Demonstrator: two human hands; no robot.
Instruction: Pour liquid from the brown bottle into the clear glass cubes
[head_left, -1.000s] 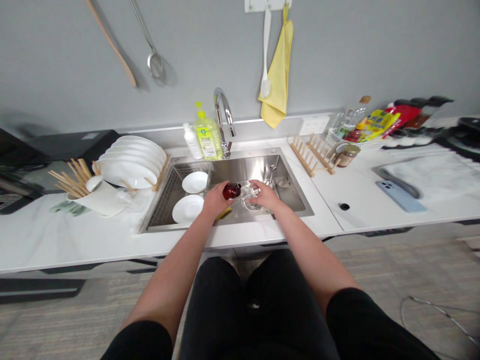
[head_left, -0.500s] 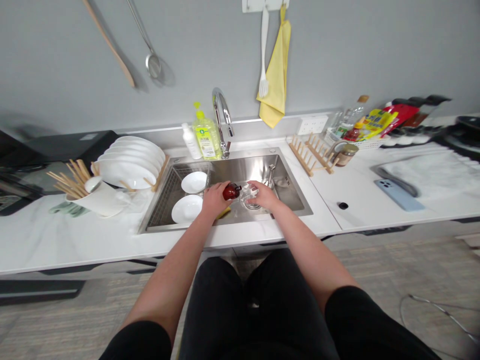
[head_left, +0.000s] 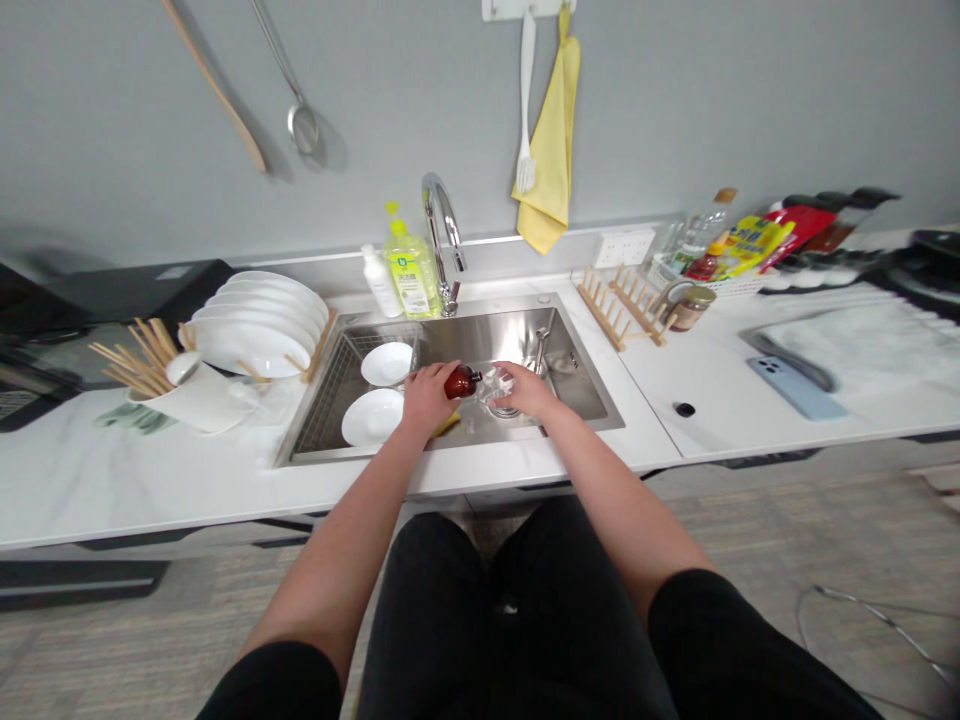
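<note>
My left hand [head_left: 429,398] is closed around a dark reddish-brown bottle [head_left: 459,381] above the sink [head_left: 592,405]. The bottle lies tipped on its side, its black neck pointing right. Facing it, my right hand [head_left: 527,390] has its fingers curled round a clear, see-through vessel [head_left: 494,384] that looks like a glass; its exact shape is hard to make out. The bottle's neck is close to the vessel, and I cannot tell whether they touch. Below my left hand, a yellow sponge-like piece [head_left: 448,424] shows in part.
Two white bowls [head_left: 373,417] sit in the wire basket at the sink's left. Behind stand the faucet [head_left: 442,235] and a yellow-green soap bottle [head_left: 412,270]. Stacked plates [head_left: 251,325] are on the left, a wooden rack [head_left: 626,308], a small black cap [head_left: 685,410] and a phone [head_left: 795,386] on the right.
</note>
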